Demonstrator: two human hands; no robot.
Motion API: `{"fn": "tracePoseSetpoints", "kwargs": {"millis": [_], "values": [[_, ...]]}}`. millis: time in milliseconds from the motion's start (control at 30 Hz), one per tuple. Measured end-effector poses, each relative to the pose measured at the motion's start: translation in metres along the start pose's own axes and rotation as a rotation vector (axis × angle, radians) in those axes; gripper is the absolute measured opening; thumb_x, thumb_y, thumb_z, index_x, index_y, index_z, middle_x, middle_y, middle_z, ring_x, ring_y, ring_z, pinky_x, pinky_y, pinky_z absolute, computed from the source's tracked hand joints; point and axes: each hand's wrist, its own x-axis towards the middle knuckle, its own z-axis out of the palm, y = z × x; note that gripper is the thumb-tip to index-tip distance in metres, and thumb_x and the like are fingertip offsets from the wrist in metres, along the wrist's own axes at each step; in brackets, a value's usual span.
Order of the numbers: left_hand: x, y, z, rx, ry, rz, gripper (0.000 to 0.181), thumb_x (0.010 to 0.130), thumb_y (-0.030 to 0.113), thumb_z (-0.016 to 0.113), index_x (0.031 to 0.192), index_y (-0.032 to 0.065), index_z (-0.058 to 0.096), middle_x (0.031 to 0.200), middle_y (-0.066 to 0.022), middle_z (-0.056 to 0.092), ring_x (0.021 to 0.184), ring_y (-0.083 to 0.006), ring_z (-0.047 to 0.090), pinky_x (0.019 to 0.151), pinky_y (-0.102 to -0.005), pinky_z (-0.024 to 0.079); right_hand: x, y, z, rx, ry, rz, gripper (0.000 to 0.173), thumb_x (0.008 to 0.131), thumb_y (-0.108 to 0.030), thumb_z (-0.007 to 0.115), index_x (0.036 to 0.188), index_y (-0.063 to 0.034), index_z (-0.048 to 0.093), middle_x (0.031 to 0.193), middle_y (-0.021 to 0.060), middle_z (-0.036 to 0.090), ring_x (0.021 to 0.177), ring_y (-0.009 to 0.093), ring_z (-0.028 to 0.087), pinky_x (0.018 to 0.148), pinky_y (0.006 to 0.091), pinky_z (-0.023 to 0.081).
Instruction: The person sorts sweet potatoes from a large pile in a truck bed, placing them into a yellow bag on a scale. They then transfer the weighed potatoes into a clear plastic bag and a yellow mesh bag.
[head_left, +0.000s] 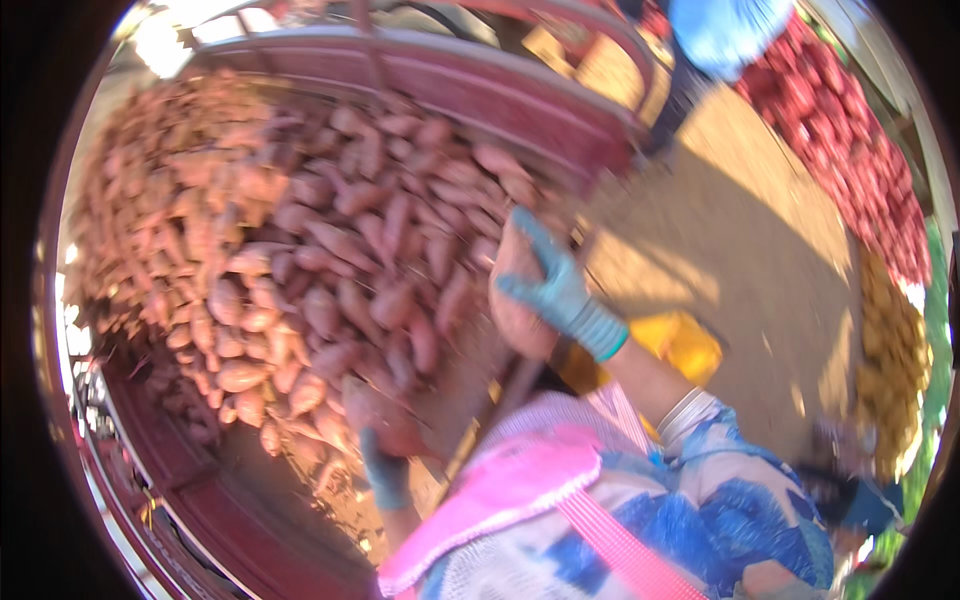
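My right hand (559, 281), in a light-blue work glove, grips a large reddish sweet potato (514, 300) over the edge of the truck bed. Lower down, my left hand (385, 469), also gloved, holds another large sweet potato (382, 420); part of that hand is hidden behind the root and my pink apron (502, 495). Beyond both hands spreads a big heap of loose sweet potatoes (375, 277), partly in sun and partly in shade. Some motion blur softens the outlines.
Dark-red metal side walls (465, 82) border the bed at the back and lower left (225, 510). A yellow bag or sheet (679, 349) lies beside my right forearm. Red-filled sacks (832, 135) and yellowish ones (892, 360) line the right, with a person in blue (727, 34) nearby.
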Motion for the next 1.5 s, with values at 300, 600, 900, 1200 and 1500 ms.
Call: {"fn": "tracePoseSetpoints", "kwargs": {"millis": [300, 600, 900, 1200, 1500], "values": [[-0.033, -0.012, -0.019, 0.372, -0.235, -0.188, 0.056, 0.092, 0.04, 0.054, 0.132, 0.0023, 0.045, 0.128, -0.0106, 0.052, 0.115, -0.0243, 0.048, 0.103, -0.0397, 0.035, -0.251, -0.07, -0.286, -0.588, 1.072, -0.039, 0.083, 0.078, -0.014, 0.076, 0.145, -0.0011, 0.028, 0.139, 0.013, 0.046, 0.124, 0.021, 0.045, 0.107, 0.0339, 0.034], [-0.057, -0.066, 0.187, 0.862, -0.585, -0.063, 0.051, 0.085, 0.021, 0.067, 0.126, -0.0026, 0.048, 0.113, -0.0085, 0.059, 0.101, -0.0169, 0.055, 0.089, -0.0292, 0.044, -0.313, 0.072, -0.155, -0.646, 0.48, 0.141, 0.082, 0.081, -0.04, 0.07, 0.142, -0.0019, 0.03, 0.129, 0.0197, 0.045, 0.115, 0.031, 0.05, 0.094, 0.0391, 0.044], [-0.084, -0.076, 0.185, 0.903, -0.877, -0.232, 0.045, 0.095, 0.019, 0.057, 0.134, -0.0003, 0.045, 0.126, -0.0063, 0.054, 0.115, -0.0133, 0.051, 0.099, -0.0294, 0.041, -0.328, 0.059, -0.14, 0.988, 0.736, 0.587, 0.041, 0.087, -0.032, 0.066, 0.115, -0.0031, 0.057, 0.098, 0.0065, 0.061, 0.092, 0.02, 0.061, 0.081, 0.0362, 0.051], [-0.005, 0.023, 0.013, 1.392, 0.126, 0.812, 0.053, 0.084, 0.034, 0.066, 0.125, 0.0029, 0.053, 0.12, -0.0197, 0.055, 0.108, -0.0346, 0.055, 0.096, -0.0412, 0.042, -0.23, 0.108, -0.199, -0.412, 0.305, 0.523, 0.047, 0.093, -0.016, 0.058, 0.133, 0.0038, 0.045, 0.128, 0.0127, 0.054, 0.116, 0.02, 0.05, 0.1, 0.0309, 0.039], [0.145, 0.158, -0.146, 0.983, 0.979, 0.366, 0.083, 0.078, 0.055, 0.062, 0.138, 0.0023, 0.038, 0.134, -0.0284, 0.044, 0.125, -0.0402, 0.044, 0.103, -0.0427, 0.037, -0.021, 0.022, 0.089, -0.442, -0.691, -0.136, 0.046, 0.084, -0.016, 0.068, 0.124, -0.0002, 0.054, 0.114, 0.0153, 0.06, 0.104, 0.028, 0.057, 0.09, 0.0359, 0.045]]}}
